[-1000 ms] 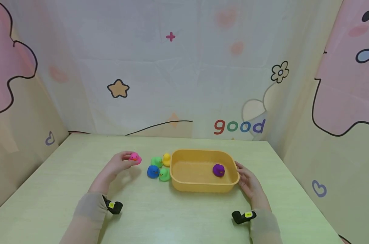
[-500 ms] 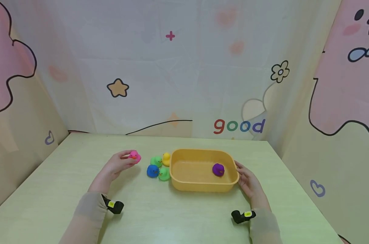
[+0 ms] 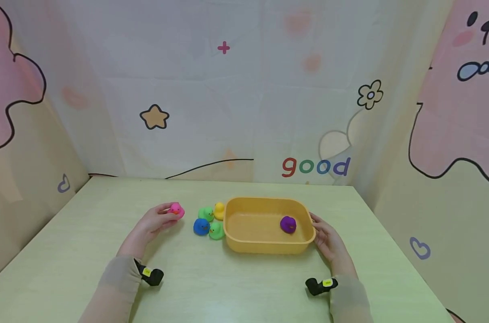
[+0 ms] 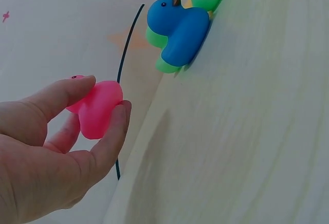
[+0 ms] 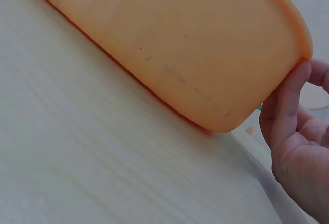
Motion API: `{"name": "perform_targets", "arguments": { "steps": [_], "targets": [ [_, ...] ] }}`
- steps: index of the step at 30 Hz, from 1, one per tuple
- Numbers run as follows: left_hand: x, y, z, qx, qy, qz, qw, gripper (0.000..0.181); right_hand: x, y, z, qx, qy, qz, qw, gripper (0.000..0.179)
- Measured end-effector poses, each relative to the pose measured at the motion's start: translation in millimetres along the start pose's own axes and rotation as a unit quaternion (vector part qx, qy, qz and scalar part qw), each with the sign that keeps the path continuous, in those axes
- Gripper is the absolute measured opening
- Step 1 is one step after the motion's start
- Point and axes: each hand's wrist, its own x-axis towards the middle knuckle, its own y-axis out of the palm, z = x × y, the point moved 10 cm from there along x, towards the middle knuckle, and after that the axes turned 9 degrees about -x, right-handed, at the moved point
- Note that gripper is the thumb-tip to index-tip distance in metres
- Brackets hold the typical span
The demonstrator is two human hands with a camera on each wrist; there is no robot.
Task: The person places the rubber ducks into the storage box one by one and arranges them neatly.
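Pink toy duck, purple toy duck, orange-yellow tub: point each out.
Pink toy duck [image 4: 101, 110]: left wrist view, on its body.
Purple toy duck [image 3: 288, 224]: head view, middle of the duck.
Orange-yellow tub [image 3: 266, 248]: head view, outer front wall.

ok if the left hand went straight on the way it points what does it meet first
Likely the farther green duck, beside the blue duck, though the left hand holds the pink duck raised and might pass above.

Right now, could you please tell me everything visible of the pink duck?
The pink duck looks like smooth rubber or plastic, with a rounded body, an orange beak and a dark eye. Roughly upright, it is pinched by the left hand between thumb and fingers, above the table, left of the blue duck.
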Motion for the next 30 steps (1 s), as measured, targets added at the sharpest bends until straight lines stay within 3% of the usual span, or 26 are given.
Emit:
{"name": "perform_targets", "arguments": {
  "steps": [8,22,30],
  "targets": [
    [-0.1,2.2,6.9,-0.008,-0.011,0.007,0.9999,0.067,-2.1,0,1,0.0,-0.007,0.007,1.0,0.04],
    [0.8,14.7,4.5,-0.012,0.0,0.021,0.9997,0.065,0.7,-7,-4,-0.018,0.015,-0.029,0.9993,0.034],
    [5.3,39.6,-9.0,-0.019,0.005,0.045,0.9988,0.062,1.7,-10,-6,-0.021,0.021,-0.048,0.9984,0.028]
  ]
}}
